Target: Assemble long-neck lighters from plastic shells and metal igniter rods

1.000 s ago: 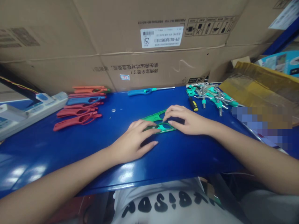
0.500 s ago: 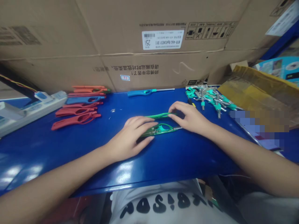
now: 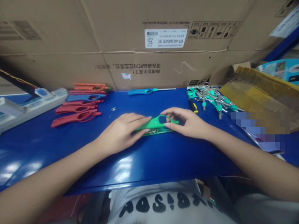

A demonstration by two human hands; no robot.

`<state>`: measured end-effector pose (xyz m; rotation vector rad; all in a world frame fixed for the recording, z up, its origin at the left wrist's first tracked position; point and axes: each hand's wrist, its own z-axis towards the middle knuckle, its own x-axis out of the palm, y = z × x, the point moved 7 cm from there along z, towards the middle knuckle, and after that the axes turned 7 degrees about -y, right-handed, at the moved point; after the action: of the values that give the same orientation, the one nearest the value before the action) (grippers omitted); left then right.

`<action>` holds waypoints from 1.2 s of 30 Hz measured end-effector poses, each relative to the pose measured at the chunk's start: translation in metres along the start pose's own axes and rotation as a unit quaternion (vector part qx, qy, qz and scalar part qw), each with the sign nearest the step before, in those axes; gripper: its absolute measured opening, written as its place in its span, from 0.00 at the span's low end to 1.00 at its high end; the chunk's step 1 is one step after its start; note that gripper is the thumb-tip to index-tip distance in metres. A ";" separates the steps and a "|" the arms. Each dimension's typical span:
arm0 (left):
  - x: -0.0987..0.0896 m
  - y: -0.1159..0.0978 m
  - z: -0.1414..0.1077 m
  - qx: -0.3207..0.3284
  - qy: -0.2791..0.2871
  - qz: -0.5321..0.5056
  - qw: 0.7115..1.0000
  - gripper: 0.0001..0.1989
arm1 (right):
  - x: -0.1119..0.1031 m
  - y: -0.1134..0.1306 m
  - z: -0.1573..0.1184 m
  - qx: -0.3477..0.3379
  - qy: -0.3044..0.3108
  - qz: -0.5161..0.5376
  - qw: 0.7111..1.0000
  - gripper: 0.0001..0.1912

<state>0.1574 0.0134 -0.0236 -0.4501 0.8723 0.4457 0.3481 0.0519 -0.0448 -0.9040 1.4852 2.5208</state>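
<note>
Green lighter cover [image 3: 152, 123] sits over its wired lower half [image 3: 161, 131], mid-scene on the table [image 3: 93, 169]; the left hand [image 3: 126, 130] has its grip closed round the left end, the right hand [image 3: 187, 123] pinches the right loop. Closing the shell seems in hand; the next move calls for aligned edges.

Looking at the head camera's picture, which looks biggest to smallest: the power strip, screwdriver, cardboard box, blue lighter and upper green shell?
1. Cardboard box
2. Power strip
3. Upper green shell and blue lighter: unsure, since the shell is nearer the camera and partly covered
4. Screwdriver
</note>
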 end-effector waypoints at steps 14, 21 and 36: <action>0.025 0.005 -0.005 -0.057 0.080 -0.066 0.993 0.18 | 0.004 0.000 -0.001 -0.097 0.103 -0.184 0.973 0.14; 0.023 0.005 -0.005 -0.061 0.083 -0.067 0.992 0.18 | 0.006 -0.003 -0.001 -0.093 0.112 -0.203 0.968 0.14; 0.021 0.010 -0.006 -0.074 0.098 -0.063 0.990 0.14 | 0.009 -0.002 -0.003 -0.116 0.116 -0.227 0.960 0.16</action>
<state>0.1598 0.0225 -0.0456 -0.6898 0.9977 0.3554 0.3430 0.0488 -0.0519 -1.4304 0.8918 2.3265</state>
